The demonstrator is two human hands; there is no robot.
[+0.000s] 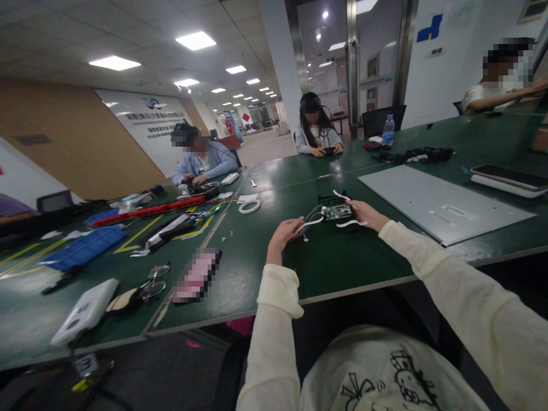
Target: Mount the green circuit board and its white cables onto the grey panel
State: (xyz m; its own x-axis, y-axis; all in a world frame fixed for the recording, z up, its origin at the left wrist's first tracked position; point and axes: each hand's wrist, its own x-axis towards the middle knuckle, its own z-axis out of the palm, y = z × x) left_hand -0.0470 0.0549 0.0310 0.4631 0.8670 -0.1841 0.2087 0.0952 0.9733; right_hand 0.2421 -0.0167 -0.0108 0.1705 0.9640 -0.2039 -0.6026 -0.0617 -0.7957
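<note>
A small green circuit board (337, 212) is held just over the green table by my right hand (365, 214), whose fingers close on its right side. Black parts (331, 200) sit along the board's far edge. White strips (351, 224) stick out near it on the right. From the board's left side a white strip and grey cable (313, 219) run to my left hand (289, 231). The fingers of that hand are pinched on the cable, and its loose end hangs below them.
To the right lies a large grey panel (402, 197). A pink phone (197, 275), glasses (156, 279), a white power bank (85, 308), a blue tray (85, 246) and a white tape roll (249, 206) are on the left. Several people (317, 128) sit around the table.
</note>
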